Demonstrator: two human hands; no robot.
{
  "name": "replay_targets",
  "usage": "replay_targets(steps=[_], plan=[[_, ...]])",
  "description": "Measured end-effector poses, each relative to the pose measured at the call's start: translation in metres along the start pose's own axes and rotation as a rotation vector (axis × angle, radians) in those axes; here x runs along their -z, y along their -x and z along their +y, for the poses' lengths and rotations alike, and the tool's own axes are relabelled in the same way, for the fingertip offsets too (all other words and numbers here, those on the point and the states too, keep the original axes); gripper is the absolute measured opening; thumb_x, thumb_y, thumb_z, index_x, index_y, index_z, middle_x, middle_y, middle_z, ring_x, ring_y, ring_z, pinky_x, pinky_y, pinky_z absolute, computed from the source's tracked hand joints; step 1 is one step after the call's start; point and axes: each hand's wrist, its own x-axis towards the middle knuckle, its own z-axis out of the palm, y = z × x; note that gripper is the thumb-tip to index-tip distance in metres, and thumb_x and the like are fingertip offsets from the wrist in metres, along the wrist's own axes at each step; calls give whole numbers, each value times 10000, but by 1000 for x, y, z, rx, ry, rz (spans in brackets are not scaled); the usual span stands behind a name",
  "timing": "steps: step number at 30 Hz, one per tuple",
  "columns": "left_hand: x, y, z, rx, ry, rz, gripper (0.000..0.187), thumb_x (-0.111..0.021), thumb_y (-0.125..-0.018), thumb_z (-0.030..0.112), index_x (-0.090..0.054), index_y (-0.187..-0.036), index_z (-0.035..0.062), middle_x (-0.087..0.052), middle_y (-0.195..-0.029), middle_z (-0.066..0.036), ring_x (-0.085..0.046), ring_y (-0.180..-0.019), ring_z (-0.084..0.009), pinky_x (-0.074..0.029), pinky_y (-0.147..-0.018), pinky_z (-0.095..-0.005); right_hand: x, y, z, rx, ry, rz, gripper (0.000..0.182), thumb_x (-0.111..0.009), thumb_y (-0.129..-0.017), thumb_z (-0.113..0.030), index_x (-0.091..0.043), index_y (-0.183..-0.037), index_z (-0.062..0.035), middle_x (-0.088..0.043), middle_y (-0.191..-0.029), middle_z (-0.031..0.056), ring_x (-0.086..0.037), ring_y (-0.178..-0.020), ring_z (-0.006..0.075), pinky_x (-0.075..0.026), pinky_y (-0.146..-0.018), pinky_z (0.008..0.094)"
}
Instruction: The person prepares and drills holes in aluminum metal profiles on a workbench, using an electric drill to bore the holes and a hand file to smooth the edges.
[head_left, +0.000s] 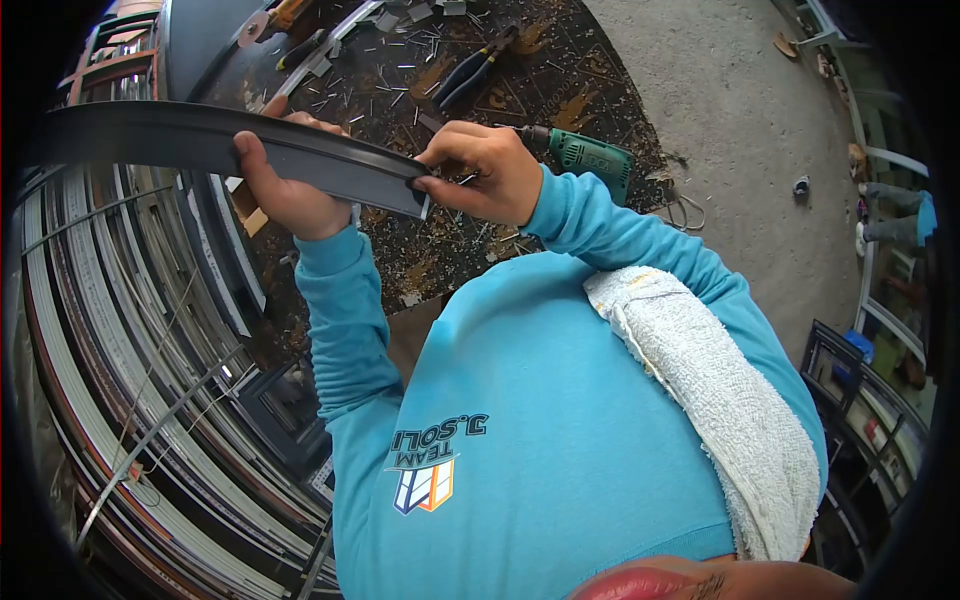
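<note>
A long dark metal profile (340, 172) stretches from the far left to the middle, held above the worktable. My left hand (295, 200) grips it partway along, thumb on the near face and fingers behind it. At the profile's right end, my right hand (490, 170) is closed, with thumb and fingers pinching that end. Whether a small part is also between those fingers is hidden. Just beyond my right hand, a green power drill (592, 158) lies on the table. Pliers with dark handles (470, 78) rest farther back.
The dark worktable (545, 85) is strewn with shavings and small metal pieces. A screwdriver (300, 50) and an orange-handled tool (275, 20) lie at its back left. Long profiles (130, 350) fill a rack on the left. Another person (905, 215) is at far right.
</note>
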Motion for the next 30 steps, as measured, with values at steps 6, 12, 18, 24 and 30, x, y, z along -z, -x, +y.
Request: replay_targets(steps=[6, 12, 18, 24, 30], plan=[[-2, 12, -3, 39, -76, 50, 679, -514, -891, 561, -501, -1176, -56, -564, -810, -101, -594, -674, -203, -497, -601, -323, 5, 4, 1, 24, 169, -284, 144, -663, -827, -64, -622, -945, 7, -630, -840, 118, -659, -710, 248, -538, -620, 318], [4, 15, -8, 97, -156, 175, 572, -571, -902, 467, -534, -1167, -39, -560, -825, -76, -582, -685, -169, -478, -601, -304, -6, 15, 15, -72, -93, -249, 114, -620, -857, -62, -586, -943, 4, -592, -815, 132, -619, -692, 268, -519, -618, 318], [10, 19, -16, 129, -100, 289, 455, -579, -905, 452, -574, -1062, 24, -560, -838, -66, -582, -735, -173, -484, -634, -302, -13, 28, 43, -37, 56, -319, 156, -619, -830, -48, -568, -976, -26, -583, -896, 115, -613, -780, 282, -521, -672, 344], [38, 16, -18, 106, -134, 305, 548, -473, -928, 566, -515, -1107, 50, -556, -936, -100, -584, -792, -200, -501, -668, -328, -26, 121, 139, -337, 728, -323, 466, -638, -770, -119, -493, -1213, -104, -514, -1056, 172, -548, -989, 353, -468, -866, 432], [74, 16, -36, 178, -187, 376, 694, -362, -932, 648, -415, -1278, 49, -533, -1053, -127, -553, -917, -234, -496, -794, -406, -39, 127, 148, -586, 460, -236, 620, -607, -792, -93, -378, -1368, -108, -506, -1069, 171, -565, -944, 357, -487, -815, 446]])
